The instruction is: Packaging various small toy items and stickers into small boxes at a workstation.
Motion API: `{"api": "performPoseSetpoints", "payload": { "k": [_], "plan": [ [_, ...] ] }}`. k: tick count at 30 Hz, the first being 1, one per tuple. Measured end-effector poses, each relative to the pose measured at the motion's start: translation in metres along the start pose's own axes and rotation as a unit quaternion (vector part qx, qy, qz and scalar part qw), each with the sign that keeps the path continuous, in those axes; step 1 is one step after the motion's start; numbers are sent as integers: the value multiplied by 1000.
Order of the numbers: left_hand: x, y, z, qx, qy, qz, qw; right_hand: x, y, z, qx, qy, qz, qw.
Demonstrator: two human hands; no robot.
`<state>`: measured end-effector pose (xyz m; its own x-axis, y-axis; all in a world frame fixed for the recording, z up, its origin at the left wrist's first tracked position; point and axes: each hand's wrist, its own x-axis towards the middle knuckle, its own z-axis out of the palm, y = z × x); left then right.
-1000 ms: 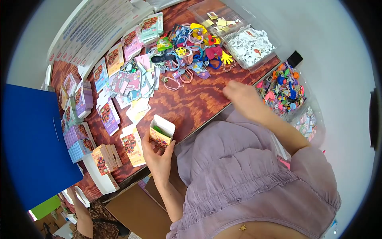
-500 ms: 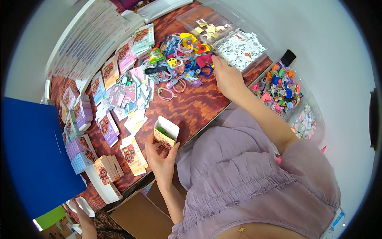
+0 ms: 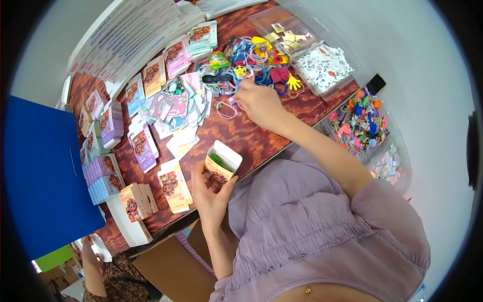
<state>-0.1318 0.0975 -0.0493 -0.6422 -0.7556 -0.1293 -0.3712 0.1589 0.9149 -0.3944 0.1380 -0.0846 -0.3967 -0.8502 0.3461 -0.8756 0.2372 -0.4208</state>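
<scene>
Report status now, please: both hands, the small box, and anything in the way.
Left hand holds small open box upright, green piece inside. Right hand reaching into pile of colourful trinkets, fingers pinching there. Loose cards beside the pile, none blocking.

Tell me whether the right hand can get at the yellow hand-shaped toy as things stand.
Probably yes. The right hand is already at the toy pile, and the yellow hand toy lies on the pile's near edge, uncovered, just beside it.

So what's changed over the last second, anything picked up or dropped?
The right hand moved from the table's right edge over to the pile of colourful toys, fingers now on it; no grasp is visible. The left hand still holds the small open box.
</scene>
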Motion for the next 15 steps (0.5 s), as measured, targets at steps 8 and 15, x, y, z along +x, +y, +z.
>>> {"api": "performPoseSetpoints", "payload": {
  "k": [8, 15],
  "plan": [
    [-3, -3, -1, -32, 31, -14, 999, 13, 0, 11, 24, -11, -1, 1000],
    [2, -9, 3, -27, 54, 6, 998, -6, -54, -56, 379, -57, 136, 913]
  ]
}}
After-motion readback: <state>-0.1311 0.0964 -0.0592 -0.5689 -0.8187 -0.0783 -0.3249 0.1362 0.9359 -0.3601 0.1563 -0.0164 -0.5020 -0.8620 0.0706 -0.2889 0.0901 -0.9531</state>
